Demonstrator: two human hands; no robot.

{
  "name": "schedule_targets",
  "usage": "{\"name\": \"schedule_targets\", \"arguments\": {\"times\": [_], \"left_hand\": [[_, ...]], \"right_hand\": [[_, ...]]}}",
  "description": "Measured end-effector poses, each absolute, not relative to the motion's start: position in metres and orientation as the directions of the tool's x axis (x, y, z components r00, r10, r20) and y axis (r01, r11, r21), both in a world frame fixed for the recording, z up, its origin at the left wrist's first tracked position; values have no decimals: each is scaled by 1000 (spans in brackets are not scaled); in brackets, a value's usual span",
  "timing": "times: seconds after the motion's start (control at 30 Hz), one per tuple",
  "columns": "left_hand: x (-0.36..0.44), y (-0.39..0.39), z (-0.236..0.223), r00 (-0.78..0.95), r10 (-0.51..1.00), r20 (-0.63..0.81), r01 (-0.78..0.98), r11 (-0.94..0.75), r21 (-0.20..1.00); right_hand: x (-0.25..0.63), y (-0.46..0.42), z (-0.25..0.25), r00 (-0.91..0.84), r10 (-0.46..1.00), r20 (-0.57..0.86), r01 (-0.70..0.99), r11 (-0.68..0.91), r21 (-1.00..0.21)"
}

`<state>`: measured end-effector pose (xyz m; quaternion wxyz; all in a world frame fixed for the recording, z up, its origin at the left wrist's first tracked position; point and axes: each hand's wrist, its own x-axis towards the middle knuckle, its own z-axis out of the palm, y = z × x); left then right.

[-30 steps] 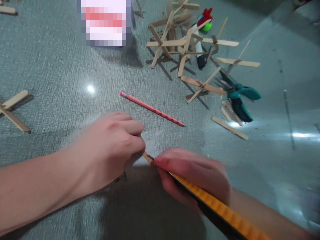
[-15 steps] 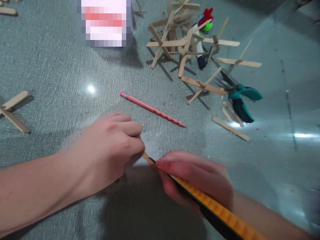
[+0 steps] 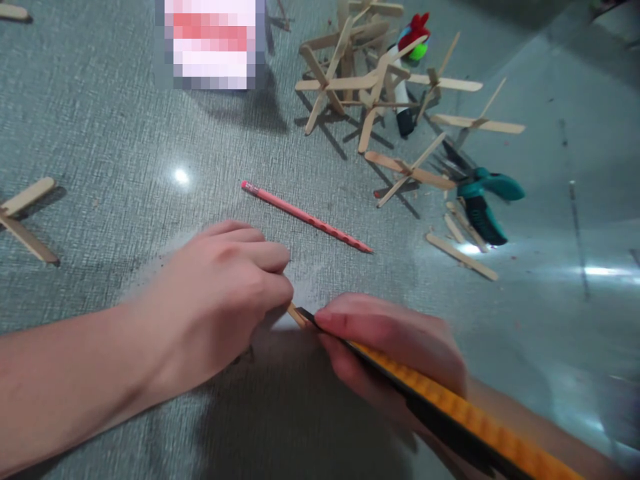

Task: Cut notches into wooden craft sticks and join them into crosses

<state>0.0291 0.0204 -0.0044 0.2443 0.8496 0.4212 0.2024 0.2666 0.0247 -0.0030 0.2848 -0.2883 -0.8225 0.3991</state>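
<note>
My left hand (image 3: 235,287) is closed, its fingers pinching a wooden craft stick (image 3: 296,315) against the table. Most of the stick is hidden under the hand. In my right hand (image 3: 395,340) is a utility knife (image 3: 445,400) with a ridged orange-and-black handle. Its dark blade tip lies on the short bare length of stick between the two hands, with the thumb and forefinger close behind the tip. Just beyond the hands a pink pencil (image 3: 310,219) with an eraser end lies on the table.
Several crossed craft-stick pieces (image 3: 373,103) stand at the back right, near a red-and-green toy (image 3: 416,40). Teal-handled pliers (image 3: 483,190) and loose stick pieces (image 3: 460,257) lie to the right. Another crossed piece (image 3: 27,230) sits at the left edge. A blurred-out white and red object (image 3: 213,47) stands behind.
The knife and my right hand have shifted slightly along the stick, and more of the dark blade tip shows. My left hand stays almost where it was, still pinching the stick.
</note>
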Motion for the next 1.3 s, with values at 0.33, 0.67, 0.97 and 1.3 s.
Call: {"name": "schedule_targets", "arguments": {"times": [0.33,0.67,0.97,1.3], "left_hand": [[29,20,-5,562,815,141,615,-525,588],[29,18,-4,578,803,147,624,-551,554],[29,18,-6,578,802,150,640,-559,527],[28,17,-6,572,809,135,650,-547,527]], "right_hand": [[267,26,1,-686,688,238,265,541,-798],[262,29,3,-736,634,238,260,589,-765],[265,26,5,-733,637,237,281,602,-747],[268,25,3,-721,646,249,306,620,-722]]}}
